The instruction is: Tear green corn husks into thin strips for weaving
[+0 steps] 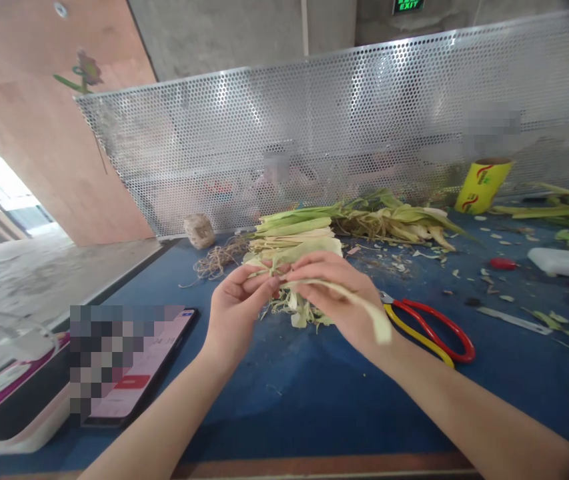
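Over the middle of the table, my left hand [239, 297] and my right hand [337, 287] meet fingertip to fingertip. Both are closed in a pinch on a pale green corn husk strip [377, 317], whose long end hangs across my right hand and curls at the tip. Thin knotted-looking husk ends stick up between the fingers; the exact grip is partly hidden. Just beyond lies a stack of flat corn husks [294, 227]. Curled husk scraps [304, 313] rest on the table under the hands. Scissors [434, 327] with red and yellow handles lie right of my right hand.
Phones [149, 367] lie at the left edge. Tangled twine [221, 259] and a rough block [199, 231] sit back left. A husk bundle [399, 223], a yellow roll [484, 187] and a white tool [567, 263] are right. A perforated metal screen [314, 120] closes the back; people sit beyond.
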`<state>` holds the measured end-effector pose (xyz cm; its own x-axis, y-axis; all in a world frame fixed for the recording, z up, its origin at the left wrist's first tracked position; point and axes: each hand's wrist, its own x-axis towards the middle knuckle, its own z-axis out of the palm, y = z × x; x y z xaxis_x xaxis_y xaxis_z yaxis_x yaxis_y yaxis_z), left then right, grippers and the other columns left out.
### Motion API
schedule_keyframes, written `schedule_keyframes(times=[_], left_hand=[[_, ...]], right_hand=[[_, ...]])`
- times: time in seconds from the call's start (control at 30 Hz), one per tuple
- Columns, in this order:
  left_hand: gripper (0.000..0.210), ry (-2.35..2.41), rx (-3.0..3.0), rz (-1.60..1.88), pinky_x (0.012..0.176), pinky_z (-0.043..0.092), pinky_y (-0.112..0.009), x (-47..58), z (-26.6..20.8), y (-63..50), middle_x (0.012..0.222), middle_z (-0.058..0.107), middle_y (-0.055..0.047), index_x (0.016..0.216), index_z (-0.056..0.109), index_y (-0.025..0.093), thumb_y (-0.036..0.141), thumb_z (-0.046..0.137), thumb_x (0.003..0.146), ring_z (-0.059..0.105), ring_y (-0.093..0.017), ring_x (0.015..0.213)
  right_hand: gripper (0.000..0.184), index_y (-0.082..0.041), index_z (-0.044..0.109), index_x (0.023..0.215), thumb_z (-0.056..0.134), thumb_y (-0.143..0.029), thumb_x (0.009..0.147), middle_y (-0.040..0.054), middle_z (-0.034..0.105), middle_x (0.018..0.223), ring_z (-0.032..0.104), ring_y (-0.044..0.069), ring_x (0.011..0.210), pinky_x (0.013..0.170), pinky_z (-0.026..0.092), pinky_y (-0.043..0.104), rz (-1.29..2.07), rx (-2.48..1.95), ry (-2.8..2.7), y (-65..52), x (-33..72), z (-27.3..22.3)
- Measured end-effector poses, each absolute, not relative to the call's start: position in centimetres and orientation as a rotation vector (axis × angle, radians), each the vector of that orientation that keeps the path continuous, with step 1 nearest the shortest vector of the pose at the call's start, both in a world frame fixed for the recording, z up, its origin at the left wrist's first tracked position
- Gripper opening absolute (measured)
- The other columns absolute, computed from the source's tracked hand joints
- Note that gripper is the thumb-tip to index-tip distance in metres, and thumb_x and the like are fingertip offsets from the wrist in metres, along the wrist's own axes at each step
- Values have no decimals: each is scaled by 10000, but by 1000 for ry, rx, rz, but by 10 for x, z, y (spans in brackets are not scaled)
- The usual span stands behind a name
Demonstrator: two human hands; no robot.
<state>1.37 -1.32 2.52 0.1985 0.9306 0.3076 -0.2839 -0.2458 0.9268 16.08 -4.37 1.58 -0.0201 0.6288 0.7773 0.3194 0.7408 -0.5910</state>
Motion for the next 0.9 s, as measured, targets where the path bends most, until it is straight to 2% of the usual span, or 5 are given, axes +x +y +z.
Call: schedule_keyframes(times=[0.13, 0.27, 0.63, 0.77, 0.9], left_hand=[[141, 729, 1393, 1306, 701, 478, -179, 12, 23, -12, 628, 684, 20, 792, 630, 164, 191, 695, 669, 636, -103, 706], [182, 726, 1432, 1226, 718, 478, -177, 12, 21, -11, 639, 693, 25, 784, 625, 167, 146, 720, 630, 635, -105, 743], [203, 743, 1297, 1228, 463, 413, -167, 14, 27, -11, 533, 635, 22, 683, 584, 123, 174, 749, 576, 495, -48, 426], [226, 779, 1184, 1274, 447, 400, -153, 14, 29, -7, 541, 618, 30, 637, 558, 121, 156, 762, 546, 476, -32, 418], [281, 847, 1038, 1234, 419, 395, -141, 13, 29, -5, 623, 653, -1, 643, 570, 113, 151, 792, 475, 488, -30, 435]], right_hand=[[132, -209, 613, 768, 611, -336, 732, 21, 617, 775, 599, 128, 603, 470, 521, 240, 847, -832, -1278, -42, 162, 20], [248, -161, 602, 752, 678, -373, 649, 12, 597, 638, 568, 122, 485, 377, 487, 232, 1020, -852, -1134, -41, 161, 21], [276, -183, 590, 834, 474, -431, 802, 25, 619, 702, 601, 131, 628, 513, 489, 236, 1024, -996, -1485, -40, 167, 18], [280, -169, 547, 610, 456, -322, 825, 2, 565, 544, 513, 104, 485, 452, 339, 230, 230, -1264, -2101, -45, 170, 16], [188, -169, 537, 674, 431, -186, 829, -4, 556, 575, 464, 106, 471, 442, 247, 257, -721, -1056, -2278, -48, 169, 14]])
